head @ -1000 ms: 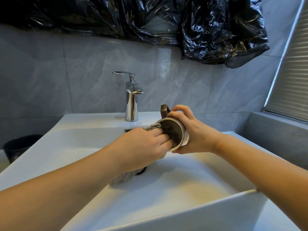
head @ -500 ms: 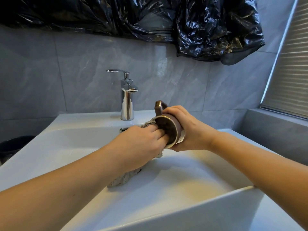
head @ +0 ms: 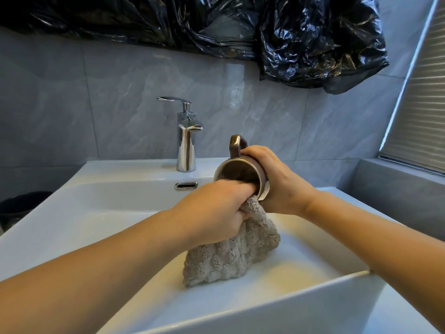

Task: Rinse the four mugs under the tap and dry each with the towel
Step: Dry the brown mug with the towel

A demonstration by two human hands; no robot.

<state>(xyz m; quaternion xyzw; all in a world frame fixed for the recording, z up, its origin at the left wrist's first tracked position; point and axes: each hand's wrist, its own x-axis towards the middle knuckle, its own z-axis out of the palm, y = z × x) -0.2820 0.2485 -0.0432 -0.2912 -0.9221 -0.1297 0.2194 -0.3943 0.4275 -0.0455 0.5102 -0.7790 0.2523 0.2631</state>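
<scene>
A brown mug [head: 243,162] lies on its side above the white sink [head: 101,213], mouth toward me and handle pointing up. My right hand [head: 279,182] grips its body from the right. My left hand [head: 216,208] holds a beige towel [head: 231,254], with its fingers pushed into the mug's mouth together with part of the cloth. The rest of the towel hangs down over the basin. The chrome tap [head: 186,141] stands behind, and no water runs from it. No other mugs show.
A dark bin [head: 16,208] stands left of the sink. Black plastic sheeting [head: 289,32] hangs on the grey tiled wall above. A grey ledge [head: 397,189] and a window blind [head: 421,116] are at the right.
My left hand has pushed its fingers and the towel deeper into the mug's mouth. The towel now hangs lower and in fuller view. Both hands stay above the basin.
</scene>
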